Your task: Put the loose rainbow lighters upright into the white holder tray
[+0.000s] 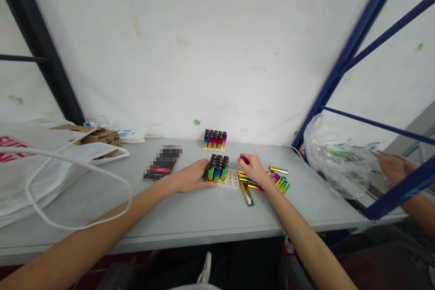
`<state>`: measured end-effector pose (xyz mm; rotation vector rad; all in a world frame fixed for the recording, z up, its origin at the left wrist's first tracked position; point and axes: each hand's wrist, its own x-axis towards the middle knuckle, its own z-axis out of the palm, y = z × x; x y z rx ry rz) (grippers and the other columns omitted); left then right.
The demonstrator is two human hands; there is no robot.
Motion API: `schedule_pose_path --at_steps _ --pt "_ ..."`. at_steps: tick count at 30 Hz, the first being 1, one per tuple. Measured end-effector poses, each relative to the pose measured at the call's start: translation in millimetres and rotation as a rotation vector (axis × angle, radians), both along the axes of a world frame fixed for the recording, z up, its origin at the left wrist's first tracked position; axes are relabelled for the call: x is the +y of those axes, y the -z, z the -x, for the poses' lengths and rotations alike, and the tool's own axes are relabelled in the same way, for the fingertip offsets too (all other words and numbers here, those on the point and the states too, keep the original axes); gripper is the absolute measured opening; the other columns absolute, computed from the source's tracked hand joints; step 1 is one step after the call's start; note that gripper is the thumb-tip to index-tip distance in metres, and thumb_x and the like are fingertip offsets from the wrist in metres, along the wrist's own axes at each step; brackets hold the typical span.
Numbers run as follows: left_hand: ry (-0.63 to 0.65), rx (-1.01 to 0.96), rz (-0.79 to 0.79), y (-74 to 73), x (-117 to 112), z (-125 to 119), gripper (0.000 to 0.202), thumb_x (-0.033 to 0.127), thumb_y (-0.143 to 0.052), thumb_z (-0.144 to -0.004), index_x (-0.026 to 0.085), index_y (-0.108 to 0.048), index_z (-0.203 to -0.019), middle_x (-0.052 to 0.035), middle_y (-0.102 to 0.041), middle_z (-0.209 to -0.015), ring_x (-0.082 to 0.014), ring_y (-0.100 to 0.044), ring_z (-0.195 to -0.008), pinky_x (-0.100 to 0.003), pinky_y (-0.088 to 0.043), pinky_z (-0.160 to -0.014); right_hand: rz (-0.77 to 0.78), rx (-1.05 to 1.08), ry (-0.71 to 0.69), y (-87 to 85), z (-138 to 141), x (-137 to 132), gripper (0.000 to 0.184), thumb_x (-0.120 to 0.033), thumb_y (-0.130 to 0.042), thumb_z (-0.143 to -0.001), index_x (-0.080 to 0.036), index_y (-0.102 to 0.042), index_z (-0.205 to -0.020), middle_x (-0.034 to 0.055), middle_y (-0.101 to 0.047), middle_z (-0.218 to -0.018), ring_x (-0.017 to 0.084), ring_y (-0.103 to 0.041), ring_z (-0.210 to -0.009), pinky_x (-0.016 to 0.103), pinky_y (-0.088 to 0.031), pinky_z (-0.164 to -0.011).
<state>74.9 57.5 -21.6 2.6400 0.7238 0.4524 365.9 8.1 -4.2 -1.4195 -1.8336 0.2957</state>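
Note:
My left hand (194, 176) grips the left end of a white tray with holes (231, 178), its thumb along the front edge. Several upright lighters (217, 173) with black tops and rainbow bodies fill the tray's left part, while bare holes show on the right. Just right of the tray, my right hand (254, 168) is closed in a pinch on a purple-red lighter (244, 159). Shiny multicoloured lighters (280, 183) lie loose beneath and beside that hand, partly hidden by it. One gold lighter (247, 194) lies nearer me.
A second tray of upright lighters (215, 139) stands by the wall. A phone (163, 163) lies left of my left hand. Plastic bags (336, 163), a cardboard box (102, 138) and a looping white cable (131, 195) are at the sides. Another person's hands (390, 165) are beyond the blue frame (340, 68).

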Motion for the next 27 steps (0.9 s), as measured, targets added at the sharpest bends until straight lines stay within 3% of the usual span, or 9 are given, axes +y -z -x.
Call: schedule_pose_path --at_steps 7,11,15,20,24,27 --pt "-0.009 0.006 0.011 -1.6 -1 0 0.081 0.074 -0.068 -0.095 0.018 -0.052 -0.150 -0.0189 -0.058 -0.153 -0.0388 -0.055 -0.143 -0.051 -0.041 -0.126 -0.008 -0.020 -0.021 -1.1 2 -1 0.030 -0.040 -0.049 -0.084 -0.025 -0.038 -0.061 -0.0039 -0.036 -0.059 0.013 -0.036 -0.059 0.029 -0.025 -0.059" --pt "-0.010 0.009 0.000 -0.7 -1 0 0.082 0.074 -0.067 -0.095 0.018 -0.051 -0.152 -0.0189 -0.057 -0.154 -0.0382 -0.054 -0.144 -0.051 -0.039 -0.127 -0.041 -0.043 -0.019 -3.1 1 -3 0.038 -0.046 -0.051 -0.093 -0.024 -0.039 -0.064 -0.0044 -0.039 -0.059 0.013 -0.037 -0.059 0.029 -0.027 -0.059" --pt "-0.006 -0.010 -0.002 -0.2 -1 0 0.080 0.074 -0.067 -0.095 0.019 -0.054 -0.150 -0.0178 -0.060 -0.151 -0.0381 -0.056 -0.142 -0.050 -0.042 -0.125 -0.092 -0.057 -0.032 -6.2 0 -7 0.041 -0.055 -0.053 -0.102 -0.023 -0.049 -0.076 -0.0037 -0.050 -0.065 0.015 -0.045 -0.062 0.029 -0.033 -0.062" --pt "-0.019 0.002 -0.008 0.1 -1 0 0.082 0.076 -0.066 -0.094 0.017 -0.054 -0.150 -0.0188 -0.061 -0.149 -0.0385 -0.056 -0.142 -0.050 -0.041 -0.126 -0.166 -0.064 -0.078 -11.4 -1 -12 0.031 -0.048 -0.047 -0.108 -0.022 -0.060 -0.096 0.0034 -0.065 -0.084 0.020 -0.058 -0.074 0.033 -0.044 -0.073" --pt "-0.019 0.010 -0.020 -0.8 -2 1 0.082 0.076 -0.066 -0.095 0.018 -0.053 -0.150 -0.0183 -0.060 -0.150 -0.0377 -0.056 -0.142 -0.048 -0.041 -0.125 -0.231 -0.049 -0.117 -21.1 -4 -16 0.038 -0.051 -0.050 -0.109 -0.022 -0.063 -0.087 0.0075 -0.064 -0.095 0.022 -0.061 -0.086 0.035 -0.050 -0.081" --pt "-0.021 0.021 -0.024 -2.4 -2 0 0.081 0.075 -0.067 -0.095 0.017 -0.053 -0.149 -0.0183 -0.060 -0.150 -0.0376 -0.057 -0.140 -0.048 -0.043 -0.124 -0.194 0.000 -0.140 -28.8 -8 -21 0.047 -0.057 -0.054 -0.107 -0.021 -0.063 -0.078 0.0044 -0.061 -0.083 0.020 -0.058 -0.080 0.032 -0.048 -0.075"
